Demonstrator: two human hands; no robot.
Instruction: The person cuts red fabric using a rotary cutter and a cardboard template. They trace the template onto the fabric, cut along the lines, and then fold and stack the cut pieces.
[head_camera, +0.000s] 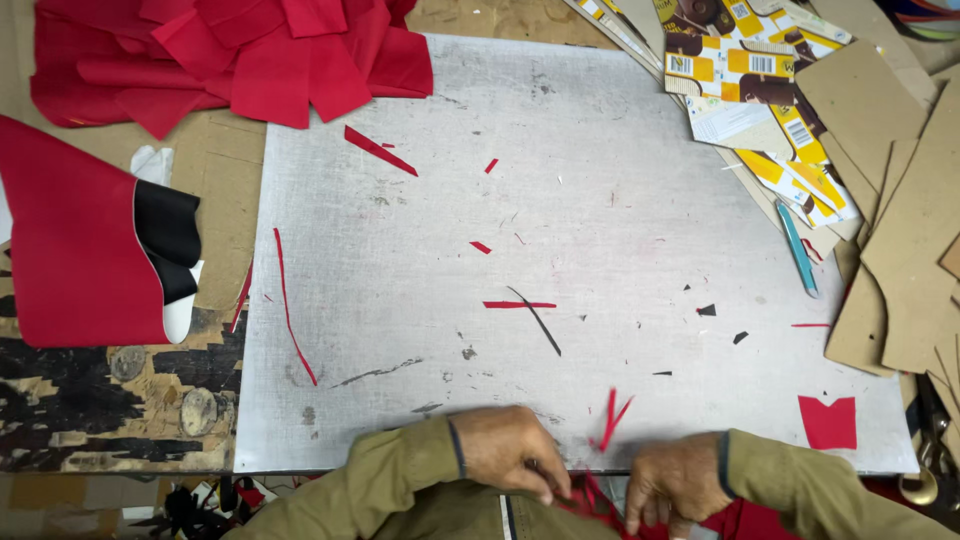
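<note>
We are at a craft workshop's cutting bench: a scored metal cutting sheet, piled red material pieces, thin trimmings, cardboard templates and a blue-handled knife.

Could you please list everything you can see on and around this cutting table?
Metal sheet: one, grey, scratched, centre.
Cut pieces: a pile, red, top left.
Rolled sheet: one, red with black and white layers, left.
Scraps: many, red and black slivers, scattered on the sheet.
Notched piece: one, red, lower right.
Cardboard patterns: several, brown, right.
Printed cartons: flattened, yellow and brown, top right.
Tool: one, blue, right.
Left hand: olive sleeve, bottom edge.
Right hand: on red material, bottom.
</note>
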